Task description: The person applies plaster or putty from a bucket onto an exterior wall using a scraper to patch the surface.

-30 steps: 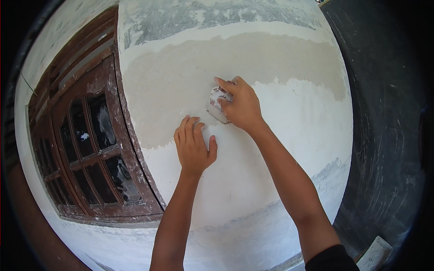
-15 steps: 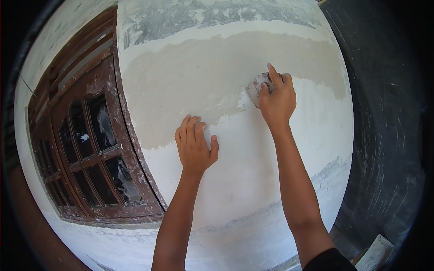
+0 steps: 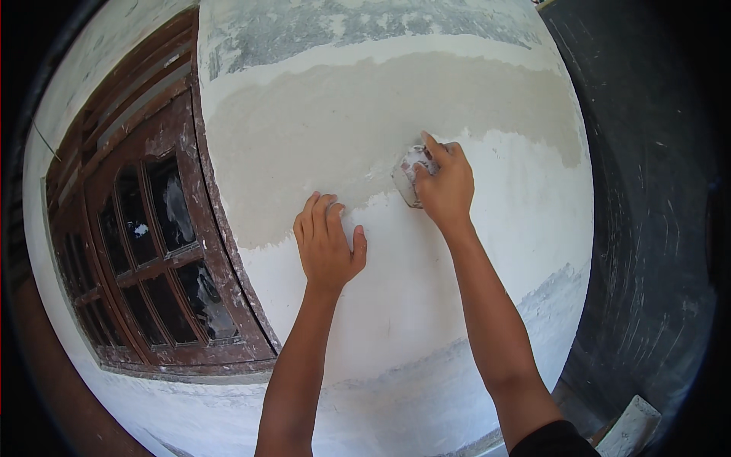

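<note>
My right hand (image 3: 449, 186) grips a putty-smeared scraper (image 3: 406, 177), its thin blade laid against the wall (image 3: 403, 305). One finger stretches along the tool's back, and the thumb presses on its near side. The blade sits at the ragged lower edge of a damp, greyish putty band (image 3: 304, 114) that runs across the white surface. To the left, my left hand (image 3: 326, 244) rests on the wall just at the band's lower edge, fingers apart and slightly bent, holding nothing.
A brown wooden window (image 3: 145, 251) with dark panes and putty-spotted framing fills the left side. Rough grey patches (image 3: 365, 19) show higher on the wall. Beyond its right edge stands a dark scratched surface (image 3: 647, 213). A whitish board (image 3: 630, 426) leans at the lower right.
My right hand has drawn the scraper left and slightly down along the band's lower edge. Smoothed putty now shows between the hands. My left hand has stayed nearly still.
</note>
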`<action>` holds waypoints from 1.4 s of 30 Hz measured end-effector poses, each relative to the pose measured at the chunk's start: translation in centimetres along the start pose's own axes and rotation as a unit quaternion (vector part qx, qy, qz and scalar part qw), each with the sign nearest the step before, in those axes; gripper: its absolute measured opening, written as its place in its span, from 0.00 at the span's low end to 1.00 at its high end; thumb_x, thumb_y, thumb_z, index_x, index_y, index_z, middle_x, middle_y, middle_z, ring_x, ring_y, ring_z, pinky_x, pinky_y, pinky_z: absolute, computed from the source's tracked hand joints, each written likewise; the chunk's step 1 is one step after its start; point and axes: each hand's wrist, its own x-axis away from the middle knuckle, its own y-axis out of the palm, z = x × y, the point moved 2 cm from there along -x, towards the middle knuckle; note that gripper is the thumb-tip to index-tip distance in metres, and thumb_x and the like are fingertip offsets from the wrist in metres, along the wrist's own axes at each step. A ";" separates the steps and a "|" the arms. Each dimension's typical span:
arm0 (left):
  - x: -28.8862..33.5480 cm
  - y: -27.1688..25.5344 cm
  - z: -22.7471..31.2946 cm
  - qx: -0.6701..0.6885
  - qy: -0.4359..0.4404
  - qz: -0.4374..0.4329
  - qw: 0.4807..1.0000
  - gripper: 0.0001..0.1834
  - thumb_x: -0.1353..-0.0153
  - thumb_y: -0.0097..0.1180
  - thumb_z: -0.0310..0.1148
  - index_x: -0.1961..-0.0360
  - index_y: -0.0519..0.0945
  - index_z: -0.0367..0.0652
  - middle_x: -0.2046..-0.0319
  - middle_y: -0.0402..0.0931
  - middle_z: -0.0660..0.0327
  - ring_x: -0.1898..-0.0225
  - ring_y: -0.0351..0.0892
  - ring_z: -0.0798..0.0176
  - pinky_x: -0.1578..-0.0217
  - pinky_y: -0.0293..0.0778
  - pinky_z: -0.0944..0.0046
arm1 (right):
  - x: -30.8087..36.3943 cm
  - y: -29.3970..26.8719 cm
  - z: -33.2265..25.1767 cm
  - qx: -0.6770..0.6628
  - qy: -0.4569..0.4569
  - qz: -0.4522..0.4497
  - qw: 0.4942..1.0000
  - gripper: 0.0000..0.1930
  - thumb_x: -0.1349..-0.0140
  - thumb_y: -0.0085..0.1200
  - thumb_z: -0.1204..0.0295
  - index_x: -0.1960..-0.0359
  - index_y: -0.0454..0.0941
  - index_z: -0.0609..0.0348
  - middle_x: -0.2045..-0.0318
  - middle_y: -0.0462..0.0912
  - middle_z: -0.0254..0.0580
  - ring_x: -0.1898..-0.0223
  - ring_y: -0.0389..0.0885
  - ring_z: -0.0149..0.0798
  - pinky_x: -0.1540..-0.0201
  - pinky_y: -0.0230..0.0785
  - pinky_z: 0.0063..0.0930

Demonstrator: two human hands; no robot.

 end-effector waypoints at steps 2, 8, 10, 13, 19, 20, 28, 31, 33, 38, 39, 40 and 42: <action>-0.1 0.0 0.0 -0.001 -0.003 -0.001 1.000 0.23 0.47 0.56 0.32 0.49 0.69 0.37 0.45 0.69 0.50 0.37 0.64 0.41 0.43 0.58 0.44 | -0.6 -2.2 1.6 0.023 0.086 0.111 0.990 0.25 0.48 0.62 0.76 0.44 0.81 0.48 0.59 0.78 0.46 0.60 0.82 0.47 0.57 0.75 0.37; 0.0 0.1 -0.2 0.002 0.001 0.003 1.000 0.23 0.47 0.56 0.32 0.49 0.69 0.36 0.45 0.69 0.50 0.38 0.64 0.41 0.43 0.58 0.44 | 1.4 2.0 -1.3 -0.020 -0.028 -0.004 0.999 0.26 0.48 0.62 0.76 0.43 0.80 0.52 0.57 0.77 0.47 0.58 0.82 0.46 0.57 0.75 0.37; 0.0 -0.1 -0.2 0.000 -0.004 0.000 1.000 0.23 0.47 0.57 0.32 0.49 0.69 0.36 0.46 0.69 0.50 0.38 0.64 0.40 0.43 0.58 0.43 | -0.1 0.4 0.1 0.020 0.024 0.090 0.995 0.25 0.48 0.61 0.76 0.44 0.80 0.55 0.58 0.77 0.46 0.61 0.82 0.45 0.59 0.75 0.38; -0.2 0.2 0.0 -0.008 0.000 0.016 1.000 0.20 0.47 0.57 0.34 0.54 0.73 0.36 0.47 0.71 0.49 0.40 0.67 0.42 0.44 0.61 0.46 | -0.3 -0.6 -0.8 0.010 0.027 0.144 0.989 0.25 0.48 0.61 0.76 0.45 0.80 0.55 0.59 0.78 0.45 0.62 0.82 0.45 0.60 0.75 0.39; -0.2 0.1 0.1 0.003 -0.001 -0.003 1.000 0.23 0.47 0.57 0.32 0.50 0.69 0.36 0.45 0.68 0.50 0.38 0.64 0.41 0.43 0.58 0.44 | -2.5 -0.3 0.3 0.029 0.002 0.086 0.996 0.25 0.47 0.60 0.76 0.44 0.80 0.50 0.58 0.78 0.44 0.62 0.83 0.46 0.59 0.75 0.37; -0.1 0.0 0.0 0.002 -0.003 -0.003 1.000 0.23 0.47 0.57 0.32 0.50 0.69 0.36 0.45 0.68 0.50 0.38 0.64 0.41 0.43 0.58 0.44 | -3.2 -1.6 0.7 0.040 0.052 0.087 0.994 0.25 0.47 0.61 0.75 0.44 0.80 0.48 0.57 0.78 0.43 0.59 0.82 0.45 0.55 0.74 0.37; 0.1 -0.1 -0.1 -0.002 -0.006 0.001 1.000 0.24 0.47 0.57 0.32 0.50 0.69 0.37 0.45 0.68 0.50 0.38 0.64 0.41 0.42 0.57 0.44 | -3.1 0.0 0.7 0.014 0.004 0.047 0.999 0.24 0.46 0.60 0.74 0.44 0.81 0.47 0.59 0.77 0.43 0.59 0.81 0.46 0.55 0.74 0.37; -0.1 -0.1 0.0 0.000 -0.006 -0.003 1.000 0.23 0.47 0.57 0.32 0.50 0.69 0.37 0.45 0.68 0.50 0.38 0.64 0.41 0.43 0.57 0.43 | -3.4 -1.3 0.7 0.009 0.059 0.118 0.991 0.24 0.44 0.60 0.75 0.43 0.80 0.47 0.59 0.77 0.43 0.54 0.79 0.43 0.50 0.72 0.36; -0.1 0.2 0.0 -0.007 -0.007 0.003 1.000 0.22 0.47 0.57 0.33 0.51 0.71 0.36 0.46 0.69 0.49 0.39 0.65 0.41 0.43 0.59 0.44 | -1.3 0.5 -1.2 -0.042 -0.083 0.005 0.996 0.24 0.46 0.59 0.76 0.44 0.81 0.49 0.59 0.78 0.42 0.60 0.82 0.45 0.59 0.75 0.36; 0.0 0.0 0.0 -0.004 -0.003 0.000 1.000 0.24 0.47 0.56 0.32 0.49 0.69 0.36 0.45 0.68 0.50 0.38 0.64 0.41 0.42 0.57 0.44 | -3.5 -2.0 1.8 0.026 0.029 0.105 0.994 0.25 0.48 0.60 0.76 0.45 0.81 0.48 0.61 0.77 0.43 0.60 0.81 0.46 0.57 0.74 0.37; -0.1 -0.1 0.0 -0.004 -0.003 -0.003 1.000 0.24 0.46 0.56 0.33 0.49 0.69 0.36 0.45 0.68 0.50 0.38 0.64 0.41 0.42 0.57 0.44 | -3.3 -2.0 1.5 0.025 0.028 0.104 0.994 0.25 0.48 0.60 0.76 0.45 0.81 0.48 0.61 0.77 0.43 0.60 0.81 0.46 0.57 0.74 0.37; -0.2 0.0 0.1 -0.002 -0.002 -0.006 1.000 0.23 0.46 0.56 0.33 0.49 0.69 0.36 0.45 0.68 0.50 0.38 0.64 0.40 0.42 0.57 0.44 | -2.8 -1.7 0.4 0.009 -0.034 0.083 0.996 0.25 0.48 0.61 0.76 0.45 0.81 0.48 0.61 0.77 0.43 0.60 0.81 0.45 0.57 0.74 0.37; 0.0 0.2 -0.1 -0.007 -0.004 -0.005 1.000 0.23 0.46 0.56 0.33 0.49 0.69 0.36 0.45 0.68 0.50 0.38 0.64 0.40 0.42 0.57 0.44 | -1.2 -0.1 -1.7 -0.019 -0.125 0.004 0.992 0.26 0.48 0.61 0.76 0.44 0.81 0.47 0.61 0.77 0.41 0.62 0.80 0.45 0.58 0.74 0.37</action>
